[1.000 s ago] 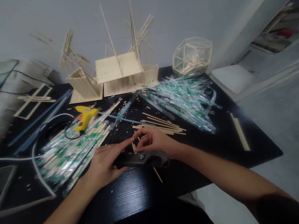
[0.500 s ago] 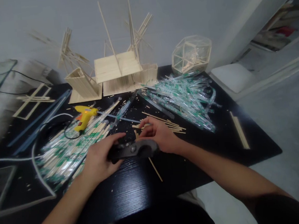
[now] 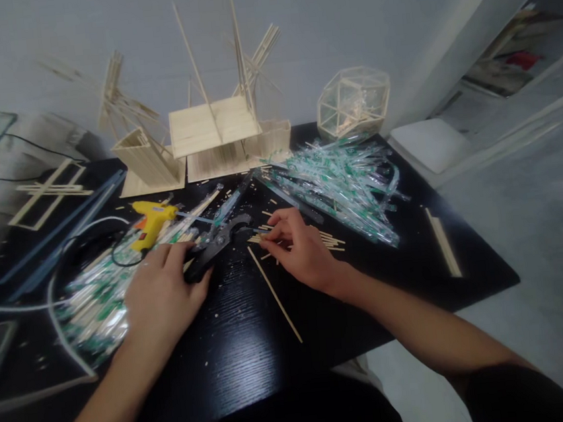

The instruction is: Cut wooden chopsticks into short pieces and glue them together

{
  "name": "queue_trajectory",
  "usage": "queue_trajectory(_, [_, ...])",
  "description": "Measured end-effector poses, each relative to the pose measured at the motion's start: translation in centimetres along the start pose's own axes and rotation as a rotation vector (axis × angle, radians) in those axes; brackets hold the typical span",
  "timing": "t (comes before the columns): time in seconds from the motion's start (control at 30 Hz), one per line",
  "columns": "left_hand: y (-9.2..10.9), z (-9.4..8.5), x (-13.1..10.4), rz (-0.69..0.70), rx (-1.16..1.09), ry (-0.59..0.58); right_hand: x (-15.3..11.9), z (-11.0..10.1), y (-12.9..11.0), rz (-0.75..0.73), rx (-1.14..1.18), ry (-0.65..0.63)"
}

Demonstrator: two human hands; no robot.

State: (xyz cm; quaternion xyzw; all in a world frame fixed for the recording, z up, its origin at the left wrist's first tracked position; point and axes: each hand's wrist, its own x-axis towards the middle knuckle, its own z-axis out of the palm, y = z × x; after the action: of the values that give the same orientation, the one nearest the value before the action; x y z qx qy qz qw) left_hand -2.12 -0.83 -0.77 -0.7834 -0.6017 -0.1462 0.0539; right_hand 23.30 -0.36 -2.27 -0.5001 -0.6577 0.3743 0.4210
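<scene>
My left hand (image 3: pixel 162 292) is closed round the handles of a black hand cutter (image 3: pixel 219 242), whose jaws point away to the right, low over the black table. My right hand (image 3: pixel 306 255) is closed in a pinch at the left end of a small bunch of thin wooden sticks (image 3: pixel 331 239). What its fingertips hold is too small to make out. Between the hands, a single wooden stick (image 3: pixel 275 294) lies slantwise on the table, apart from both.
A yellow glue gun (image 3: pixel 152 222) rests on wrapped sticks (image 3: pixel 101 301) at left. Clear and green wrappers (image 3: pixel 343 185) are heaped at right. Wooden models (image 3: pixel 213 126) and a faceted frame (image 3: pixel 353 103) stand behind. Two sticks (image 3: pixel 442 242) lie near the right edge (image 3: pixel 510 280).
The cutter has moved left and away from me, turning so its jaws point forward. My right hand has shifted slightly forward. The single stick now lies fully uncovered on the table.
</scene>
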Motion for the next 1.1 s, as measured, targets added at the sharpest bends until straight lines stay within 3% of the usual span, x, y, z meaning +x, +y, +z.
queue_trajectory(0.17, [0.9, 0.1, -0.1, 0.049, 0.03, -0.026, -0.2, 0.2, 0.2, -0.058, -0.082, 0.022])
queue_trajectory(0.47, [2.2, 0.1, -0.4, 0.017, 0.102, -0.138, -0.4, 0.7, 0.5, -0.208, -0.206, 0.09])
queue_trajectory(0.9, [3.4, -1.3, -0.4, -0.118, 0.17, -0.392, -0.7, 0.5, -0.4, -0.133, -0.331, 0.077])
queue_trajectory(1.1, [3.5, -1.6, -0.1, -0.143, 0.191, -0.442, -0.7, 0.8, -0.5, -0.137, -0.251, 0.088])
